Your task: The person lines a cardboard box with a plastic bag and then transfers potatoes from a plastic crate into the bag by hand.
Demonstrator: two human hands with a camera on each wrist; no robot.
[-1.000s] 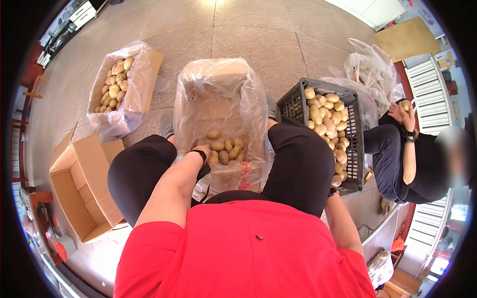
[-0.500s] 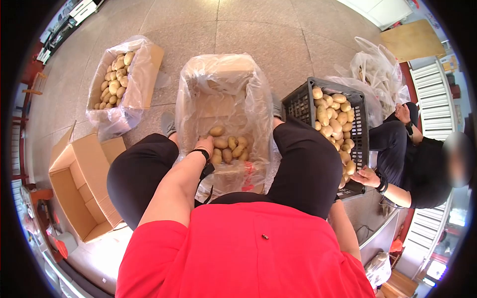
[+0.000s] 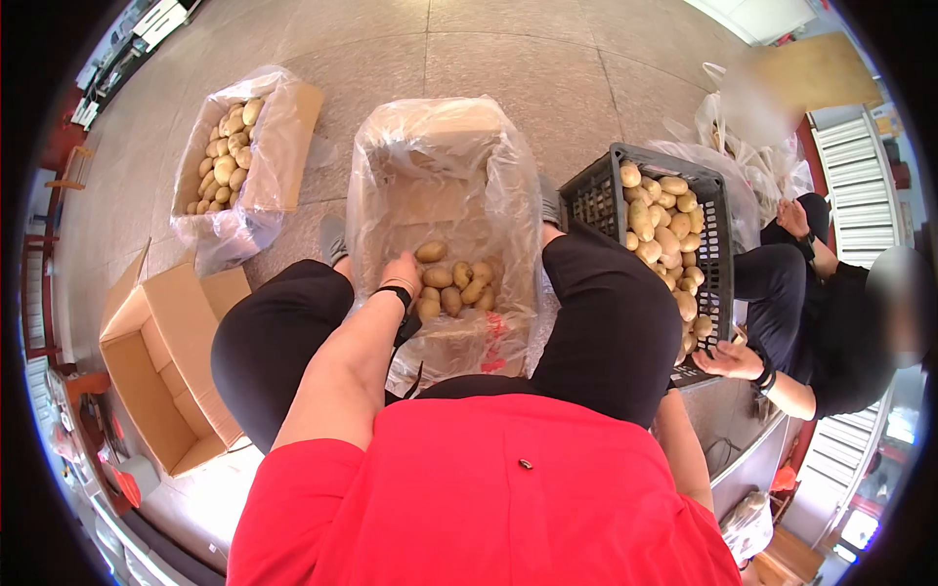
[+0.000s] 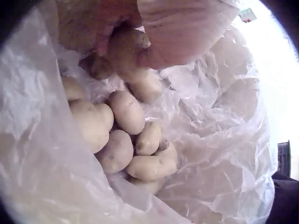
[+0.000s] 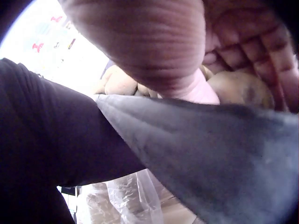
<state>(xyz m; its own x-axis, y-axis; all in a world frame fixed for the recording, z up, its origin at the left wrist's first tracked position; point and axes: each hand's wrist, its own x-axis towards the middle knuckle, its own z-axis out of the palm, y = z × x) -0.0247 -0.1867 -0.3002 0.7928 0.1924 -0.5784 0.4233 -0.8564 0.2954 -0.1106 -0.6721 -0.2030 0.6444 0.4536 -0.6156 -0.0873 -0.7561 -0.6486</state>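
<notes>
In the head view, my left hand [image 3: 403, 270] reaches into a plastic-lined cardboard box [image 3: 430, 122] between my legs. Several potatoes [image 3: 459, 283] lie loose at its near end. The left wrist view shows that hand's thumb and fingers curled round a potato [image 4: 124, 51], just above the others. My thigh hides my right hand in the head view, beside the near end of a black crate [image 3: 721, 244] heaped with potatoes. In the right wrist view, the right hand [image 5: 187, 51] has a potato [image 5: 240, 88] between thumb and curled fingers; dark cloth covers part of the view.
Another person's hand [image 3: 728, 359] is at the crate's near right corner. On the left stand a lined box of potatoes [image 3: 293, 146] and an open cardboard box [image 3: 186, 332]. Clear plastic bags [image 3: 782, 161] lie behind the crate.
My left hand has shifted slightly forward inside the box. The other person, earlier holding a potato near their knees, has brought one hand down to the crate's near corner.
</notes>
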